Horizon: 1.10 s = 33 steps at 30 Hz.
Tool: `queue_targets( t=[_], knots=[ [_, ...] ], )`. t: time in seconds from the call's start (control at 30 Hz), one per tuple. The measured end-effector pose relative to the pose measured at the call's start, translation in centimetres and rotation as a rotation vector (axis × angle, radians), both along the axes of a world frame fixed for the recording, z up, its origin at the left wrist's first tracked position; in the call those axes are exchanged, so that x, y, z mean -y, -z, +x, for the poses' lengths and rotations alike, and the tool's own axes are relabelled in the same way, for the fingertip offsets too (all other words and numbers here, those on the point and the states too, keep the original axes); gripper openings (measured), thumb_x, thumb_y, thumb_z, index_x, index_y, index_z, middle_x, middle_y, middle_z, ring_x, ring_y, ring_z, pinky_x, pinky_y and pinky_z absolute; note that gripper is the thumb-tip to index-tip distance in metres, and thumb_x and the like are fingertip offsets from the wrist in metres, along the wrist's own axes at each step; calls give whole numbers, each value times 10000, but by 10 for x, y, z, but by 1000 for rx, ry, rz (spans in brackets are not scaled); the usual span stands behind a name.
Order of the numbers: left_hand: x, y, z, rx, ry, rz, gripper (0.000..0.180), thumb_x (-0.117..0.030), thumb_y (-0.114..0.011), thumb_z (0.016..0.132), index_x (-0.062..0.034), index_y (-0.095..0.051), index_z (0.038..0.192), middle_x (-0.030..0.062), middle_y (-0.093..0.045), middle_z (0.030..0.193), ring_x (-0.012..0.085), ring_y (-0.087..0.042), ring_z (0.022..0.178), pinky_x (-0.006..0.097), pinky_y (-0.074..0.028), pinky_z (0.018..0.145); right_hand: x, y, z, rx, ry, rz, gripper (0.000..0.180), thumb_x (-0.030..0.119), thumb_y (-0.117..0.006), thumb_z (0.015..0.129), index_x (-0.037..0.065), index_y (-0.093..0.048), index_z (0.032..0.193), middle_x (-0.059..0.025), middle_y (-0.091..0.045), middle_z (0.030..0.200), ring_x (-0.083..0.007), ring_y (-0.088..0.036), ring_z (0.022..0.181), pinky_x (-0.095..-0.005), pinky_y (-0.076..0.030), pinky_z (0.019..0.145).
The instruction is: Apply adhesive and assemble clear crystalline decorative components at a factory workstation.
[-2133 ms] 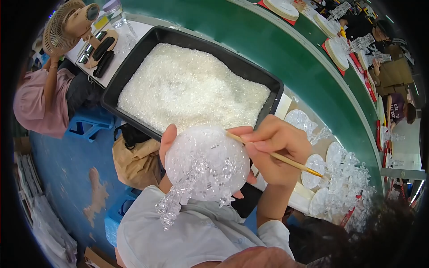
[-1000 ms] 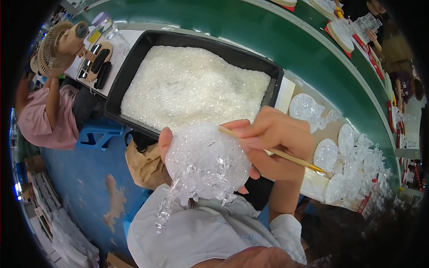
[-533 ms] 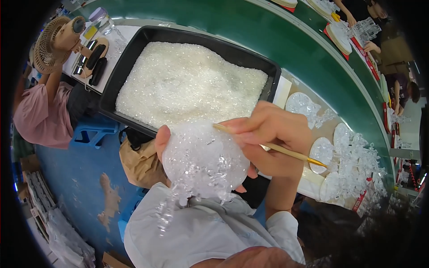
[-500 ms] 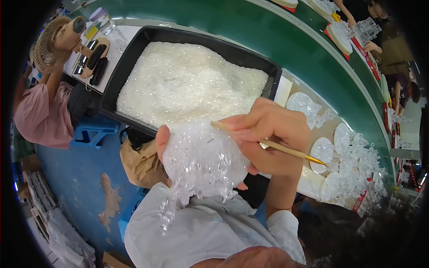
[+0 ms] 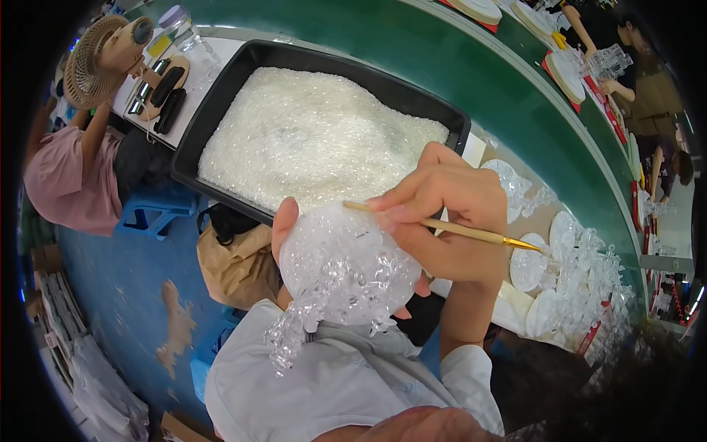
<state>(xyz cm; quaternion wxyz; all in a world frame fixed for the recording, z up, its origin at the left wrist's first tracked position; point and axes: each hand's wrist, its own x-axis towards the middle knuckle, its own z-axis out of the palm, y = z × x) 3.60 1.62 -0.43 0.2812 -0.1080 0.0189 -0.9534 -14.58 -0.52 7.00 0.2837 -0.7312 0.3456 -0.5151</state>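
No text, label, number or sign can be read with certainty. The front of the wearer's white shirt (image 5: 294, 383) carries a faint bluish mark, its form not legible; on the dark shirt (image 5: 666, 157) of a person at far right, any lettering is too small to make out. Any printing on the red strips (image 5: 613, 120) at upper right is likewise illegible.

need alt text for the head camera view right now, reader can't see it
A person's left hand holds a whitish disc with clear, glassy ornaments, while the right hand holds a thin wooden brush, its blunt end at the disc's upper edge. Beyond is a black tray of sparkling granules; more clear pieces lie at the right.
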Motion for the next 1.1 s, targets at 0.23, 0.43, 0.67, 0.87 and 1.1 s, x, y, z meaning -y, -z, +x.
queue_targets(
  t=[0.23, 0.43, 0.67, 0.87, 1.1],
  knots=[
    [-2, -1, -1, 5, 8, -50, 1171, -792, -478, 767, 77, -179, 1494, 401, -352, 1400, 637, -409, 1214, 721, -433, 886, -4, 5, -16, 29, 3, -27, 148, -31, -744, 624, 59, -628, 641, -108, -720, 731, -150, -501, 573, -259, -349, 530],
    [-2, -2, 1, 67, 1, -41, 1104, -761, -471, 793, 77, -250, 1478, 405, -406, 1367, 591, -478, 1187, 634, -488, 888, 4, -6, 5, -13, -56, 35, 154, -46, -745, 622, 55, -630, 642, -110, -717, 720, -136, -492, 565, -253, -350, 532],
    [0, -10, 0, 342, 56, -91, 1238, -862, -494, 696, 26, -190, 1503, 390, -364, 1384, 655, -408, 1189, 751, -412, 875, 9, -8, -11, -74, -97, 48, 134, -39, -744, 636, 46, -645, 667, -104, -722, 733, -134, -484, 578, -254, -369, 542],
    [-2, -3, 1, 366, 0, -46, 1127, -798, -470, 770, 0, -188, 1514, 394, -346, 1396, 669, -404, 1177, 762, -394, 887, 22, -9, 11, -102, -203, 85, 143, -49, -732, 632, 50, -635, 667, -110, -727, 756, -132, -495, 616, -251, -374, 554],
    [-2, 1, -10, 51, 23, 515, 1068, -769, -447, 793, -14, -209, 1511, 385, -425, 1335, 623, -476, 1147, 613, -493, 886, 27, -11, -2, -81, -250, 140, 143, -43, -736, 640, 43, -630, 681, -114, -730, 764, -128, -492, 614, -248, -375, 565]
  ],
)
